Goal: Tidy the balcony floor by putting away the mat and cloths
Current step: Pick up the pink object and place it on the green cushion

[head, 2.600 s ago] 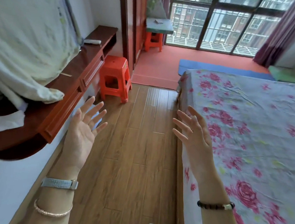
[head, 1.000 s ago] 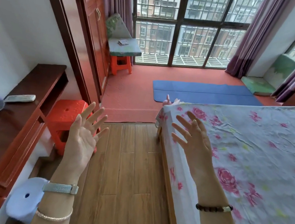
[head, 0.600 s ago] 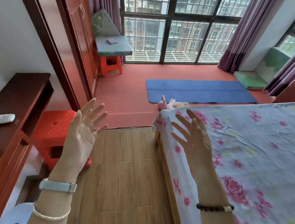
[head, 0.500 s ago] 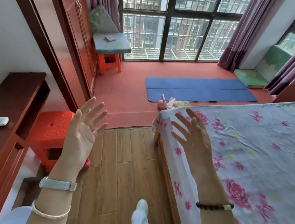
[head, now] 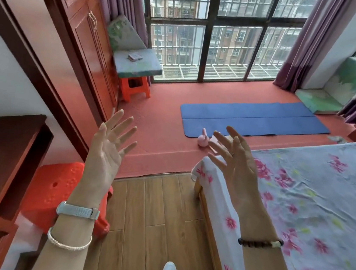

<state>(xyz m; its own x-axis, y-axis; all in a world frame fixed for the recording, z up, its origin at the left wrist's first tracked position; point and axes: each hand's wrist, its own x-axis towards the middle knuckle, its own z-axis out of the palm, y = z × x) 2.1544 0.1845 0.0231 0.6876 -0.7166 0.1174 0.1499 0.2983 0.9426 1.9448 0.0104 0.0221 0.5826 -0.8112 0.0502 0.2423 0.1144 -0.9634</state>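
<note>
While left hand [head: 106, 151] and right hand [head: 234, 163] spread empty fingers [head: 115, 123], the mat [head: 254, 119] lies flat well beyond

mat [head: 254, 119]: solid blue. balcony floor [head: 162, 128]: plain coral red. bed sheet [head: 319, 206]: pale lilac-grey, pink rose print, small yellow-green flecks. curtains [head: 303, 42]: purple. stool [head: 59, 192]: bright orange-red. plank floor [head: 158, 217]: mid-brown wood grain. wardrobe [head: 84, 35]: glossy red-brown. floor cushion [head: 318, 101]: mottled green. small object [head: 203, 139] beside mat: pink.
</note>
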